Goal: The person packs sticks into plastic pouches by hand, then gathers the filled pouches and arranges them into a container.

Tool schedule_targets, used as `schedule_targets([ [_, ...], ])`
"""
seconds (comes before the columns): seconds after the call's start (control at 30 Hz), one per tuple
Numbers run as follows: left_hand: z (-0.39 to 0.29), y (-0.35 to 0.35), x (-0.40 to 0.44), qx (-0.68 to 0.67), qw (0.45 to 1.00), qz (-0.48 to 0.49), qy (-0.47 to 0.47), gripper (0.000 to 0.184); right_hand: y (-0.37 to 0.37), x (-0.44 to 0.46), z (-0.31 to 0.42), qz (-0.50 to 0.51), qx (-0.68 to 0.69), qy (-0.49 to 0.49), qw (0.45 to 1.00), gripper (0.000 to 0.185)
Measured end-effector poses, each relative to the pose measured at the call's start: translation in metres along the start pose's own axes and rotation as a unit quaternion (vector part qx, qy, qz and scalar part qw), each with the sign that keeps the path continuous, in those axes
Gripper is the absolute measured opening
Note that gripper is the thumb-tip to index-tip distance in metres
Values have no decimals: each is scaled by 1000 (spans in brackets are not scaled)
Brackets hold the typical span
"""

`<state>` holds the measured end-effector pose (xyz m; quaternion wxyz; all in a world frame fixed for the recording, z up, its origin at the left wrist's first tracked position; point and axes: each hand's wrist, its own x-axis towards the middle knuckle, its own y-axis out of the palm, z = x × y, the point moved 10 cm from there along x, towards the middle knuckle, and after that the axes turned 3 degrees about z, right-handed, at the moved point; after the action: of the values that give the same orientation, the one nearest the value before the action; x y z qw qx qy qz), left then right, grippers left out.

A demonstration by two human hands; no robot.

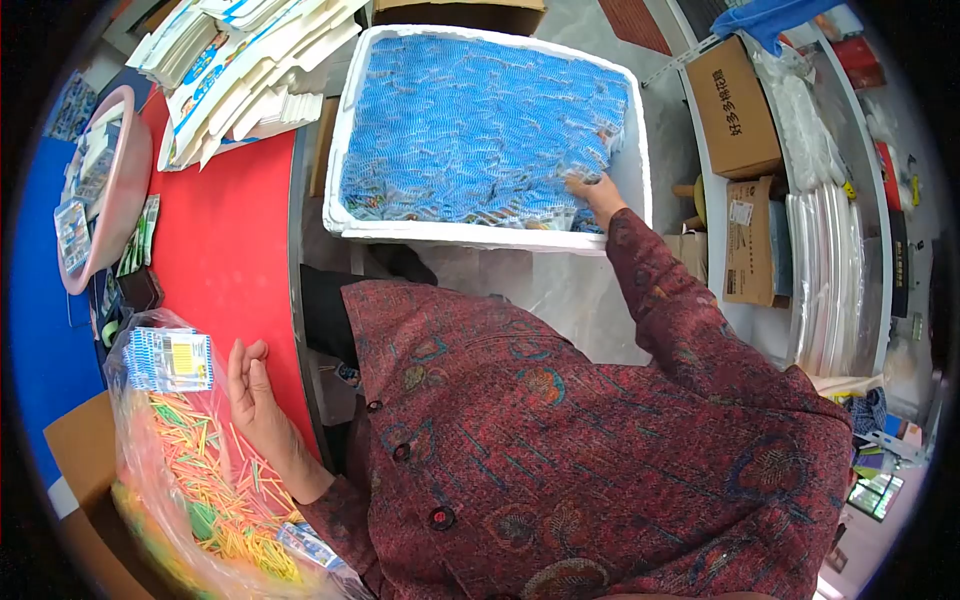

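Note:
My right hand reaches into the right front part of a white foam box. Its bent fingers are closed on a small packet at the end of the rows, partly hidden by the hand. Tightly packed blue-and-clear packets fill most of the box. My left hand hovers at the red tabletop's edge with its fingers apart, nothing in it. Beside it, a clear plastic bag holds many thin coloured sticks. A stack of blue-and-white packets lies at the bag's top.
The red tabletop carries stacked printed cartons at the back. A pink basin with packets stands at the far left. To the right, a shelf holds cardboard boxes and stacked plastic bags.

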<state>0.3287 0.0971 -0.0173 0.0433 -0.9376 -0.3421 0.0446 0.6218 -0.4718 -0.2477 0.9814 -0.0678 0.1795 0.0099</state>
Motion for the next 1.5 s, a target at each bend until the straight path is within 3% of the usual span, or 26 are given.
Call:
schedule_targets([
  [0.1,2,-1,0,-3,1000,-1,-3,32,-46,-3,-10,-119,-234,90,961,29],
  [0.13,4,-2,0,-1,1000,1,-4,33,-62,3,-22,-119,-235,91,960,29],
  [0.23,6,-4,0,4,1000,5,-7,35,-108,32,-50,-153,-187,-42,970,27],
  [0.27,6,-4,-1,6,1000,3,-10,34,-117,49,-73,-152,-187,-42,970,27],
  [0.37,4,-1,-1,11,1000,0,-13,34,-122,91,-100,-110,-140,-204,963,33],
  [0.4,3,0,-2,10,1000,-4,-12,33,-103,73,-70,-109,-139,-203,963,33],
  [0.43,2,0,-2,8,1000,-7,-10,32,-82,63,-59,-136,5,-112,984,36],
  [0.5,2,0,-3,6,1000,-10,-9,31,-20,15,-20,-176,289,78,938,43],
  [0.53,2,1,-3,8,1000,-8,-8,31,-20,20,-26,-176,289,78,938,43],
  [0.63,2,1,-3,9,1000,-7,-7,31,-28,40,-8,-194,-27,-85,977,48],
  [0.8,0,2,-5,8,1000,-12,-16,32,-23,44,-3,-175,-24,-79,981,55],
  [0.93,-1,0,-6,13,1000,-12,-14,31,-22,50,-8,-177,-10,6,984,56],
  [1.03,2,-1,-6,11,1000,-12,-16,32,-32,33,-11,-278,65,-13,958,56],
  [1.07,4,1,-5,9,1000,-2,-11,32,-28,29,-7,-273,65,-12,960,56],
  [1.13,5,-2,-3,8,1000,3,0,32,-8,37,0,-191,214,-28,958,57],
  [1.2,6,-1,-4,-7,999,-10,-30,32,-2,54,18,-117,161,-91,976,57],
  [1.23,6,0,-5,-19,999,-8,-30,32,-32,89,-13,-192,0,-181,965,52],
  [1.27,7,-1,-5,-29,999,-8,-29,33,-37,104,-21,-178,-74,-215,957,49],
  [1.3,6,-1,-4,-24,999,-4,-24,32,-58,123,-42,-187,19,-183,965,47],
  [1.33,6,0,-4,-20,1000,2,-22,32,-62,138,-51,-178,-59,-198,962,46],
  [1.37,6,-3,-4,-42,999,0,1,32,-41,111,-26,-146,87,-113,979,49],
  [1.47,-6,-36,-14,-64,996,-47,38,32,-29,73,-1,-191,36,-24,981,52],
  [1.5,-9,-50,-16,-68,994,-73,46,33,-71,115,-22,-176,38,-29,983,52],
])
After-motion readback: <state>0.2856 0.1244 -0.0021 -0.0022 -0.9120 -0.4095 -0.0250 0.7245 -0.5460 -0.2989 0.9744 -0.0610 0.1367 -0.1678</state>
